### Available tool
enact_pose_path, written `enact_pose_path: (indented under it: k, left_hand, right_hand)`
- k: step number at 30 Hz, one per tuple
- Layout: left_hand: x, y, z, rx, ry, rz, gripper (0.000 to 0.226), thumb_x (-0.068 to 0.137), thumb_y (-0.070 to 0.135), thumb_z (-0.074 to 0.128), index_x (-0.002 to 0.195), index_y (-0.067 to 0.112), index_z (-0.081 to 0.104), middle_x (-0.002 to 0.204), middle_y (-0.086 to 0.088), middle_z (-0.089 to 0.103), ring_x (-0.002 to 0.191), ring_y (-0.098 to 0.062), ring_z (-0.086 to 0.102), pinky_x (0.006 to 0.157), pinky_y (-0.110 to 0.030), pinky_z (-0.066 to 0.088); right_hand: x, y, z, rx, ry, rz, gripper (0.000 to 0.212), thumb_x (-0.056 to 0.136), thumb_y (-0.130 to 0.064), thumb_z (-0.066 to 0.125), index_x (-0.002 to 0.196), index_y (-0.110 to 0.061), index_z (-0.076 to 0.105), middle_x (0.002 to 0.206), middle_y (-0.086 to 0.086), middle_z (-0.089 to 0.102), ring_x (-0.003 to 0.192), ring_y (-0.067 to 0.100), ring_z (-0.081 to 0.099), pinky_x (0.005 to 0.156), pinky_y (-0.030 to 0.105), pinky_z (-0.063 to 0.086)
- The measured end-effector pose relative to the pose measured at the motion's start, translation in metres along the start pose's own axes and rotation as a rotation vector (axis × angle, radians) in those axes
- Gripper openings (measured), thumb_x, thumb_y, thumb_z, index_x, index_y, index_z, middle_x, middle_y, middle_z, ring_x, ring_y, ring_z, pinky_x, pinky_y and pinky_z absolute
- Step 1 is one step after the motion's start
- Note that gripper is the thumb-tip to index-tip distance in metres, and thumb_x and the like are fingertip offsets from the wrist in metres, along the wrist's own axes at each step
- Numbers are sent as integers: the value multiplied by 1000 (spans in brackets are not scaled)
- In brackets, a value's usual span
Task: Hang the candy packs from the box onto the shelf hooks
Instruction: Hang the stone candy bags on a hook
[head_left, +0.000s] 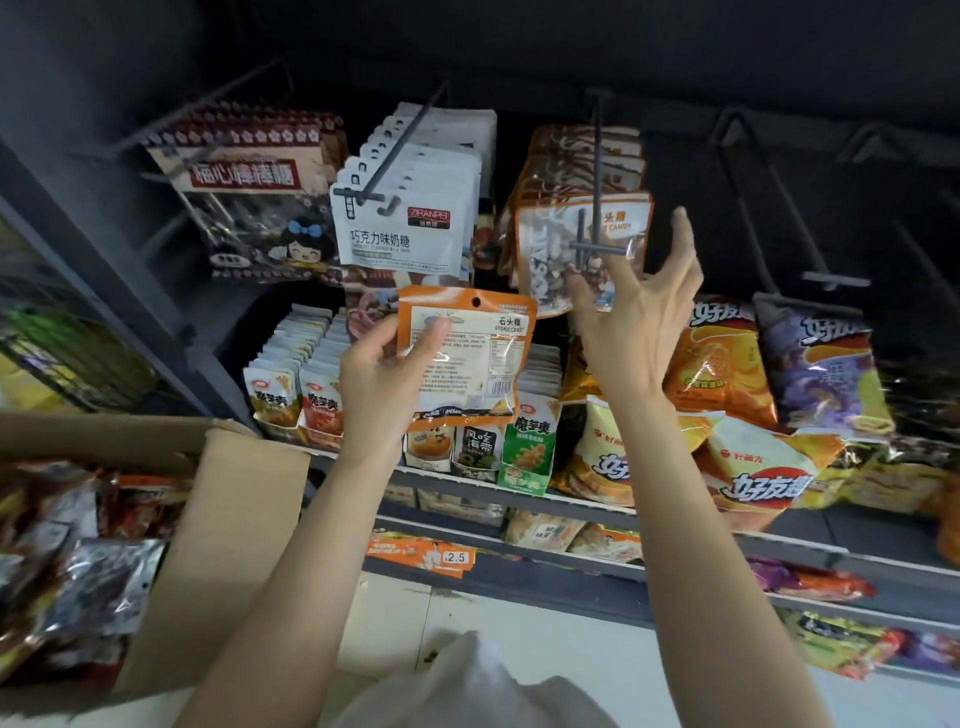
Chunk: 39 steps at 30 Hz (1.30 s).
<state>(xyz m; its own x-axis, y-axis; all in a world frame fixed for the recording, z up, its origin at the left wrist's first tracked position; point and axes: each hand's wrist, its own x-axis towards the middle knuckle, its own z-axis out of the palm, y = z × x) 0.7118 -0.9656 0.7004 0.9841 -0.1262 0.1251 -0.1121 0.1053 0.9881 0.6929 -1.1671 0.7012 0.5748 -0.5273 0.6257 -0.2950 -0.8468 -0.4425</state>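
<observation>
We see an orange-edged candy pack (467, 358) with white label, white packs (410, 228) with a red logo, a brown cardboard box (228, 525), purple and orange chip bags (821, 364), dark grey hooks (596, 244).

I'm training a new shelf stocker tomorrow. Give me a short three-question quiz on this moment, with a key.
1. True or false: the left hand holds an orange candy pack with its back label toward the camera.
2. Which is the right hand doing? A) gripping a chip bag B) reaching open toward the hook with the matching orange packs C) resting in the cardboard box
3. Fill in: the held pack has a punched ____ at its top edge for the hook.

Key: 1 true; 2 B; 3 hole.
</observation>
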Motion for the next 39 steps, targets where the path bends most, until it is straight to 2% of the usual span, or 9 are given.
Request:
enact_pose_path:
  k: [3,6,10,15,18,23,30,35,39]
  left_hand:
    - [-2,1,6,1,35,58,10,86,22,70,91,31,70,87,15,73,90,-1,67,77,-20,52]
    - [-7,3,17,-5,19,58,11,87,18,68,94,26,68,86,16,72,88,0,67,76,-20,52]
    - [-19,6,38,-10,-125,-26,14,89,11,65,88,25,62,80,14,71,80,-1,68,69,-22,53]
    - [-31,15,49,15,-317,64,9,95,26,54,97,29,63,88,26,68,90,9,61,82,-12,47]
    - [-26,7,43,206,-303,205,27,91,47,54,115,35,60,123,18,59,121,5,47,101,-15,36]
    - [-23,7,36,-15,-293,-18,44,84,15,71,120,35,54,133,18,51,122,-1,50,99,-33,46]
    - [-10,17,39,-60,-324,19,50,79,-3,71,118,24,55,122,6,57,92,-4,68,71,-20,55]
    - [-2,13,40,-23,-322,50,53,79,-4,71,118,27,55,124,6,57,95,-3,66,73,-23,56]
    - [3,10,33,58,-346,131,54,83,-1,68,119,36,53,132,15,51,109,-4,60,84,-26,54]
  right_hand:
    - [-32,2,-25,217,124,-10,27,90,-23,60,115,-23,68,139,12,44,124,33,41,101,52,38]
    - [-66,-7,-51,491,-128,-108,34,90,-27,61,123,-18,63,122,2,57,116,21,51,96,44,45]
    - [-100,-21,-47,163,-380,-341,82,76,-40,75,145,-23,35,137,6,48,124,26,47,100,39,43]
    - [-101,-18,-55,383,-85,-156,41,89,-7,66,126,-17,53,111,-5,65,93,12,64,70,24,54]
    - [-91,-16,-65,716,-142,109,32,89,-11,68,117,-25,58,104,-18,66,91,2,64,71,13,50]
    - [-78,-10,-62,1190,-292,488,45,83,-27,73,124,-23,58,121,1,66,115,23,61,97,48,50]
    - [-74,-9,-65,976,-94,258,77,80,-3,72,143,-17,28,108,-50,49,104,-12,56,80,17,53]
    - [-70,-3,-62,873,-60,132,63,85,-17,72,135,-34,39,131,-23,51,112,-1,55,79,13,49]
    - [-60,2,-57,845,-98,156,36,93,-24,63,128,-26,56,108,-18,65,93,4,64,71,19,53]
